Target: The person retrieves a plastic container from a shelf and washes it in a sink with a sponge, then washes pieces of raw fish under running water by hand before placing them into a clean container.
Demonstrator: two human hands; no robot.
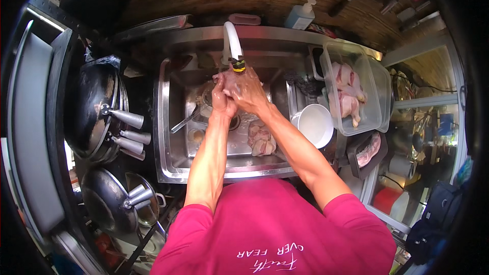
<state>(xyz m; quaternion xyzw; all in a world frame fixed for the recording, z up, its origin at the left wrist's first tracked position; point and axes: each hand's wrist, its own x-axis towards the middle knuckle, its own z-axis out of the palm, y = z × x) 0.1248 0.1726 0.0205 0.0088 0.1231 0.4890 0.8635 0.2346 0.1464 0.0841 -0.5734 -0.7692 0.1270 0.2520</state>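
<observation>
Under the tip of a white curved faucet, my two hands meet over the stainless steel sink. A wet piece of raw meat, apparently chicken, is between them, mostly hidden by my fingers. My left hand supports it from below and the left side. Across its top lies my right hand, pressed against it. More raw chicken pieces rest on the sink floor, left of my right forearm. A metal-handled utensil leans in the sink's left part.
Right of the sink stand a white tub, a clear plastic container with raw chicken legs, and a dark tray with raw meat. Long-handled woks hang at left. A pump bottle stands behind the sink.
</observation>
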